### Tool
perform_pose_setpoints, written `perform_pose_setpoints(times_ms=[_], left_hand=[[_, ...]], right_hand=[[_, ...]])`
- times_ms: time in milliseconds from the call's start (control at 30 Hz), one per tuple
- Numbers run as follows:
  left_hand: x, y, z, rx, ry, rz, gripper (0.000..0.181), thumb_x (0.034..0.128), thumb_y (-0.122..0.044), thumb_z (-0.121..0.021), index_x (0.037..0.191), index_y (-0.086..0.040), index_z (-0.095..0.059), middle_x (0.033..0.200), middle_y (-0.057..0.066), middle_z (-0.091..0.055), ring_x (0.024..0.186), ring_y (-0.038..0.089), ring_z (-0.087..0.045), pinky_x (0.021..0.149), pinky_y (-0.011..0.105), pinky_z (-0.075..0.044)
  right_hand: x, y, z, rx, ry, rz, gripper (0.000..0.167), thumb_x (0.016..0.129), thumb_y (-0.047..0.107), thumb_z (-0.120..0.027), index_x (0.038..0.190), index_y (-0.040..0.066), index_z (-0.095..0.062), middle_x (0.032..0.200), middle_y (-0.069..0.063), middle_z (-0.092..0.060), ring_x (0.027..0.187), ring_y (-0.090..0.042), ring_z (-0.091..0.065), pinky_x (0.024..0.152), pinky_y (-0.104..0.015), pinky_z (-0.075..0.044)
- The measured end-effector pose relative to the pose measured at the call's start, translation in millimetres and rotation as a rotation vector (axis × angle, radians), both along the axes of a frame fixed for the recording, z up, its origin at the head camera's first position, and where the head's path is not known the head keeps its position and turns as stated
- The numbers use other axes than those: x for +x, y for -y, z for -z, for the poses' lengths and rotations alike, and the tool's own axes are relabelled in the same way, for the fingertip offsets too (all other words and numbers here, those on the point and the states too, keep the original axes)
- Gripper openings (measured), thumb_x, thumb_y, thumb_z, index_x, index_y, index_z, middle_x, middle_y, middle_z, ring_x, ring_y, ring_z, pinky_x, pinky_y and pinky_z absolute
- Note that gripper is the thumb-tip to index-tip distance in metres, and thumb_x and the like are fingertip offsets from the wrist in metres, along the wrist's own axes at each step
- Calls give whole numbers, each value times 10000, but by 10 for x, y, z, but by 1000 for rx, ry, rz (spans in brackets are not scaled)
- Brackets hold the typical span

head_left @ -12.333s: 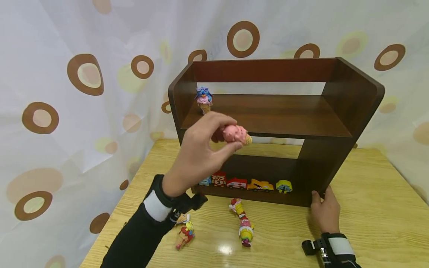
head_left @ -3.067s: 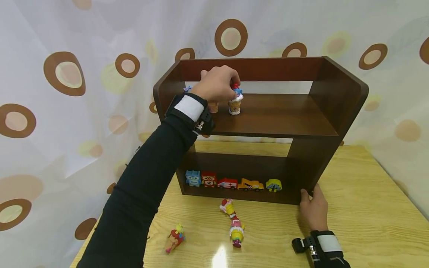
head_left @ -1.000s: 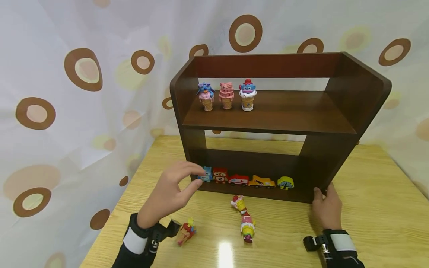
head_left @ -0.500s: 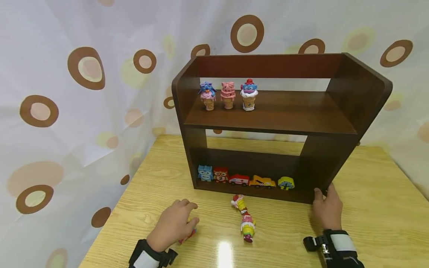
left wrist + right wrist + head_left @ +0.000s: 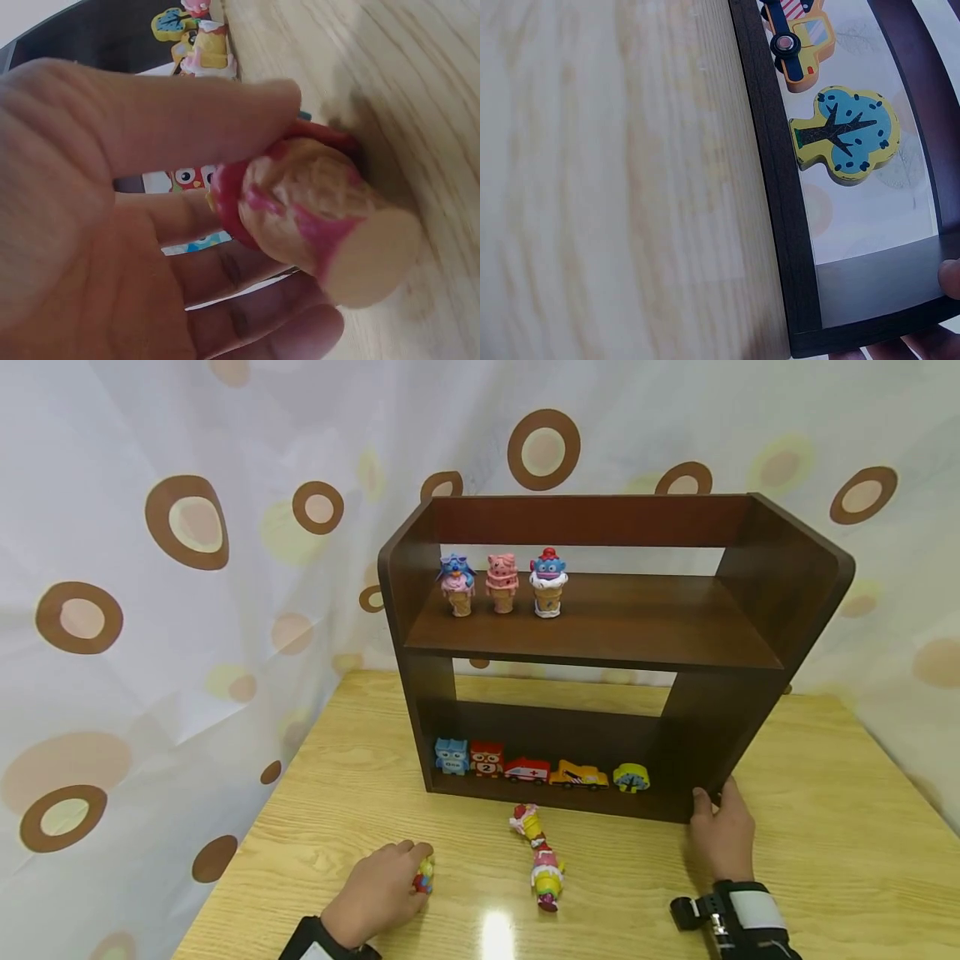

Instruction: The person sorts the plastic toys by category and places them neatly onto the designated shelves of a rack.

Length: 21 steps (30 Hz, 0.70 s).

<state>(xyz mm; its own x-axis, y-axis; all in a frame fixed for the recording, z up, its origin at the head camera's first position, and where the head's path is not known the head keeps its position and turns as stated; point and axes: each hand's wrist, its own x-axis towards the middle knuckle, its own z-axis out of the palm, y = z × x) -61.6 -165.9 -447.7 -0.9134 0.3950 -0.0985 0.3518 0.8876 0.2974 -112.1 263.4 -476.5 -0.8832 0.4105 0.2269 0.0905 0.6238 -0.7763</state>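
Observation:
My left hand (image 5: pixel 382 889) is low over the table at front left, its thumb and fingers around an ice-cream-cone figurine (image 5: pixel 424 875). In the left wrist view the figurine's tan cone base (image 5: pixel 367 255) with pink drips faces the camera, and its red upper part is partly covered by the thumb. My right hand (image 5: pixel 723 835) grips the lower right corner of the dark brown shelf (image 5: pixel 600 622), thumb inside and fingers outside. Upright on the upper board stand a blue figurine (image 5: pixel 457 585), a pink pig figurine (image 5: pixel 502 583) and a red-hatted blue figurine (image 5: pixel 548 583).
Two ice-cream figurines (image 5: pixel 547 877) lie end to end on the wooden table (image 5: pixel 330 793) before the shelf. Along the lower board stand a blue owl block (image 5: pixel 452 757), a red owl block (image 5: pixel 487 759), an ambulance (image 5: pixel 527 769), a yellow truck (image 5: pixel 578 775) and a tree block (image 5: pixel 632 777).
The pig and red-hatted figurines have come to stand on the upper board. My left hand then came down to the table and took hold of another figurine. My right hand stays at the shelf corner.

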Motion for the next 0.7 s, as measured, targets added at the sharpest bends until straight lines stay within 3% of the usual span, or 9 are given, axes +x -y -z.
perform_pose_setpoints(times_ms=[267,433,567,700], left_hand=[[14,-34,-7,16,-36,-6,476,755,-119,-753,1215,-55,-647,989,75,-693,824,227,-665,603,356,-520],[34,-53,-61,69,-143,8,434,780,-176,-760,1191,-64,-678,1047,80,-739,824,196,-680,579,290,-512],[33,-123,-225,171,-225,12,436,790,-199,-774,1201,-80,-691,929,13,-713,700,70,-527,506,188,-400],[34,-192,-474,240,-312,14,469,794,-211,-781,1236,-98,-673,795,-67,-611,659,17,-421,506,165,-353]], right_hand=[[17,16,0,-3,6,4,417,1035,91,-399,1424,-60,-392,1411,-346,-476,1304,-530,-452,1047,-646,-374],[15,19,2,-3,11,-4,414,1041,101,-393,1417,-73,-389,1401,-355,-476,1291,-540,-454,1031,-654,-380],[21,19,-5,-6,8,-6,403,1044,102,-392,1403,-82,-393,1394,-358,-473,1283,-538,-456,1027,-658,-378],[19,15,-9,-12,1,-7,406,1042,95,-393,1411,-74,-394,1402,-350,-477,1290,-532,-459,1036,-652,-379]])
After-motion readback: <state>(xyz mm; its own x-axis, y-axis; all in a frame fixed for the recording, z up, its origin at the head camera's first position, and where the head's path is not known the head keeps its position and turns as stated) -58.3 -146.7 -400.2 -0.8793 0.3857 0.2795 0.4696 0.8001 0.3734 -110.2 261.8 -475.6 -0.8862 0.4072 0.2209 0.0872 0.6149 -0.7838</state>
